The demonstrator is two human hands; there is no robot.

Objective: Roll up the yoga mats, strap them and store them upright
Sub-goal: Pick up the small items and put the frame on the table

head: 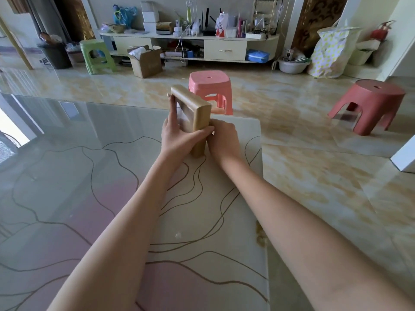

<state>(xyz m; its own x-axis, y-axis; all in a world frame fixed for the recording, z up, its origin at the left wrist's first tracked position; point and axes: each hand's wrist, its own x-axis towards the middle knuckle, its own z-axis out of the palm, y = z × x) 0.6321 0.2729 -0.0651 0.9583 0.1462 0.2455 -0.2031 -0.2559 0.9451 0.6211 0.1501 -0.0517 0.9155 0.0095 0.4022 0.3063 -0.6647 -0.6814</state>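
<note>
Mat [202,221]: unrolled flat across the floor, long axis running from 6 toward 12 o'clock, far edge just past the hands.
Frame-like tan object [197,113]: upright on the mat's far end, blocking the roll.
Left hand [177,135]: at its 9 o'clock, fingers curled round it.
Right hand [224,138]: at its 3 o'clock, touching; finger state hidden.

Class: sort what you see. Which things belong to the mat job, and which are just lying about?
Job: mat, flat on the floor; tan frame, held in both hands.

Lying about: pink stool, red stool, green stool, cardboard box, basin.
</note>
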